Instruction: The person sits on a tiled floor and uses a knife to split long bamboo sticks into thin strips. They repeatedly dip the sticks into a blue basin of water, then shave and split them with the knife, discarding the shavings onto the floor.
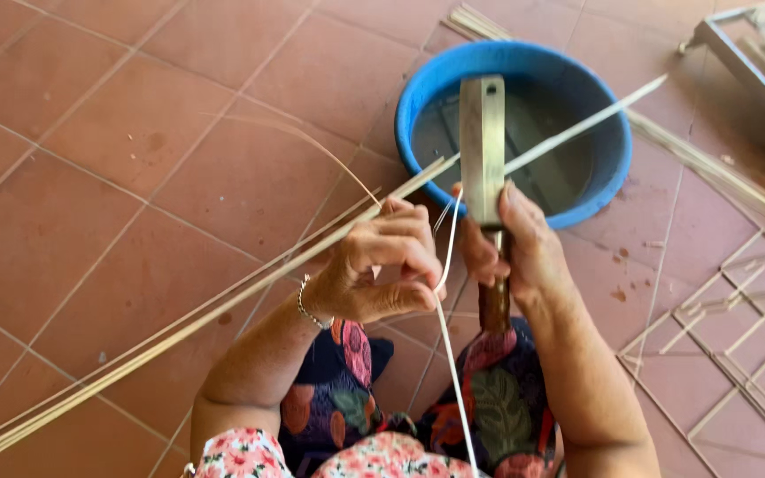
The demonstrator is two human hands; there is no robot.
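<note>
- The red tiled floor [135,133] lies under everything.
- A blue basin [608,168] holding water sits on it, the landmark here.
- A long pale bamboo strip [223,305] runs from the lower left, crosses in front of the basin and ends over its right rim.
- A flat-bladed knife [482,150] stands upright before the basin, set against the strip.
- The right hand [524,257] is clenched on the knife's wooden handle, below the basin.
- The left hand [382,270], left of the knife, pinches the strip.

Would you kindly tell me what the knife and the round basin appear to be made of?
Knife: flat grey blade, apparently dull metal; brown handle looks like wood. Basin: smooth, evenly bright blue rim suggests moulded plastic.
</note>
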